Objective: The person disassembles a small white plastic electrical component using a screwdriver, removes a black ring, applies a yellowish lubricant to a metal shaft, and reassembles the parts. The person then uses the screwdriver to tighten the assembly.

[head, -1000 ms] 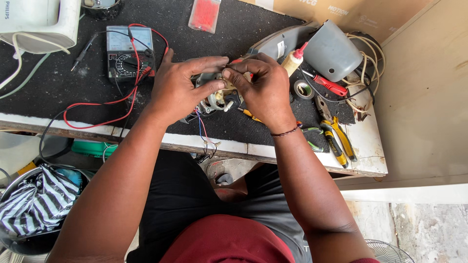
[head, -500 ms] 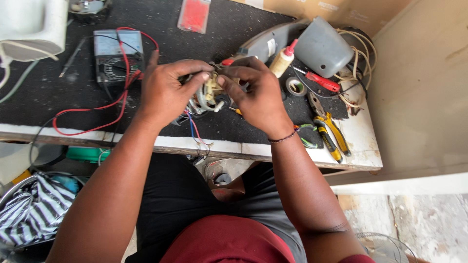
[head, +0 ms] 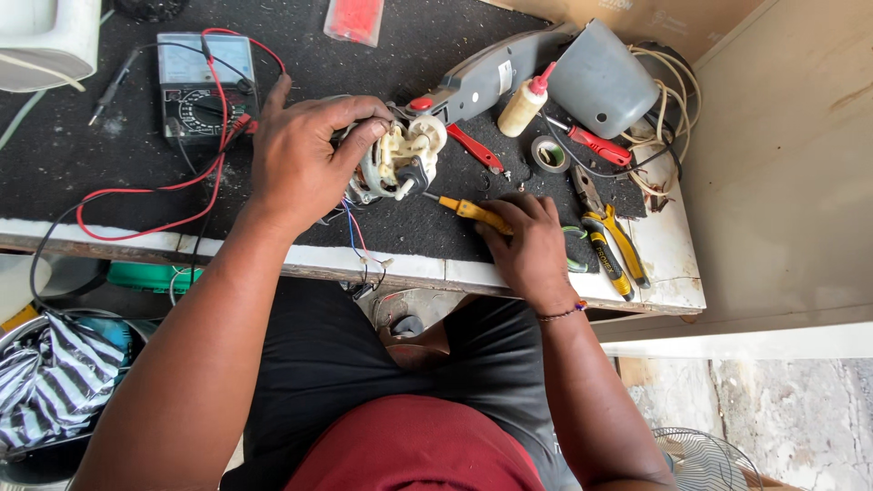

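My left hand [head: 305,159] grips a small electric motor [head: 400,159] with a cream plastic end and coloured wires trailing over the bench edge. My right hand [head: 527,241] rests lower right on the black mat, its fingers closing over the handle of a yellow screwdriver [head: 468,210] whose tip points toward the motor. The two hands are apart.
A multimeter [head: 195,82] with red and black leads lies at upper left. A grey appliance housing [head: 546,59], glue bottle [head: 523,105], tape roll [head: 548,153], red screwdriver [head: 596,143] and yellow pliers [head: 611,241] crowd the right. A striped bag [head: 50,382] sits below left.
My right hand has left the motor and moved down and right onto the yellow screwdriver. My left hand keeps hold of the motor.
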